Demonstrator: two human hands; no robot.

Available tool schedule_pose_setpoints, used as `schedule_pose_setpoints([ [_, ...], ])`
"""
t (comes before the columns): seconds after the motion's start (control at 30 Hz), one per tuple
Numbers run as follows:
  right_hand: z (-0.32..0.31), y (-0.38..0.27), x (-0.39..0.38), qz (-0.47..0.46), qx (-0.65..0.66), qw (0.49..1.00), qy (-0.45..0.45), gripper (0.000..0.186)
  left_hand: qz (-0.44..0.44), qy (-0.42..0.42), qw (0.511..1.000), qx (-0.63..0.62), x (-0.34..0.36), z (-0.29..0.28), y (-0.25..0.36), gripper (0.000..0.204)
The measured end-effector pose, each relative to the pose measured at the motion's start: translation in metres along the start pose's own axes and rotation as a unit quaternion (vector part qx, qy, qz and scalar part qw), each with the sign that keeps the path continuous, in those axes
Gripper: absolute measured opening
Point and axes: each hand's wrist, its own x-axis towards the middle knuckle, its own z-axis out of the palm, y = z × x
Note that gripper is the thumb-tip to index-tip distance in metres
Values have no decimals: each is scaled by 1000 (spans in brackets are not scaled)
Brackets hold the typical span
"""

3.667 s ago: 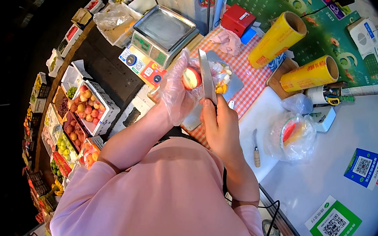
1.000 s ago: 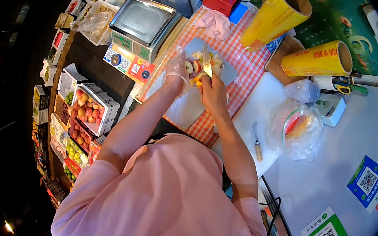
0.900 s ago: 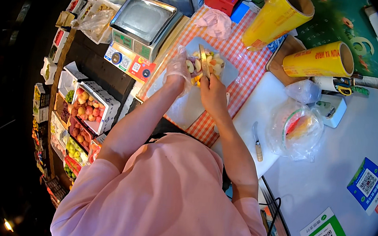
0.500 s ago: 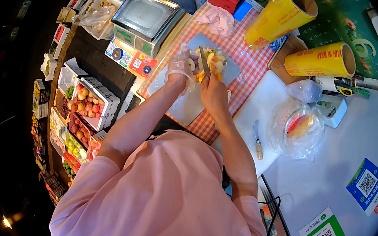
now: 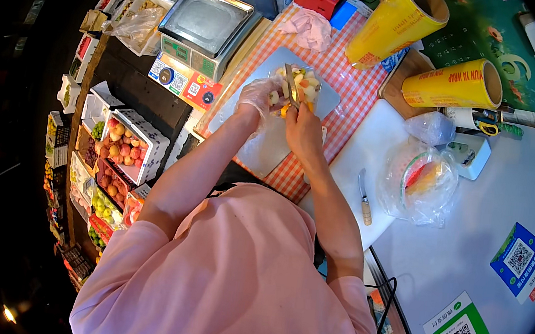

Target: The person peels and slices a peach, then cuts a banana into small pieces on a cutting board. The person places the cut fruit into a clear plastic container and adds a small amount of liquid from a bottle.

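Note:
My right hand [image 5: 304, 130] is closed round the handle of a knife [image 5: 291, 86], its blade pointing away from me over the cut fruit. Beside the blade, my left hand [image 5: 259, 96] wears a clear plastic glove. Its fingers are curled against a pale piece of fruit [image 5: 275, 98], partly hidden by the glove. A heap of cut fruit [image 5: 308, 82], in white, orange and greenish pieces, sits at the far part of a pale cutting board [image 5: 265, 155]. Whether a tray lies under the heap, I cannot tell.
A weighing scale [image 5: 208, 20] stands at the far left. To the right lie a white board [image 5: 354, 156], a small wooden-handled knife [image 5: 364, 198] and bagged cut melon [image 5: 419, 183]. Yellow film rolls [image 5: 393, 27] stand behind. Fruit crates [image 5: 129, 146] line the left.
The knife blade has tilted and shifted slightly beside the gloved fingers. My left hand has turned a little toward the fruit; my right hand has barely moved.

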Motion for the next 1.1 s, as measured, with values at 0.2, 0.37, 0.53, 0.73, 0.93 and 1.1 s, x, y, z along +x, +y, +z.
schedule_pose_setpoints([
  [0.2,1,-1,-3,-13,32,999,-3,28,-35,-75,996,19,1,-9,-4,21],
  [0.37,-9,-18,-6,1,37,999,-10,27,-56,-83,995,-24,-40,7,20,31],
  [0.53,-12,-20,-9,-54,7,998,32,25,-87,-70,991,-69,-51,11,33,31],
  [0.73,-18,-20,-12,-73,-6,997,11,24,-102,-17,991,-91,-53,10,33,27],
  [0.93,-18,-21,-11,-53,-11,999,6,25,-133,-50,984,-106,-51,0,35,20],
  [1.1,-20,-25,-13,-39,57,998,-9,27,-156,-37,979,-124,-68,6,46,18],
])
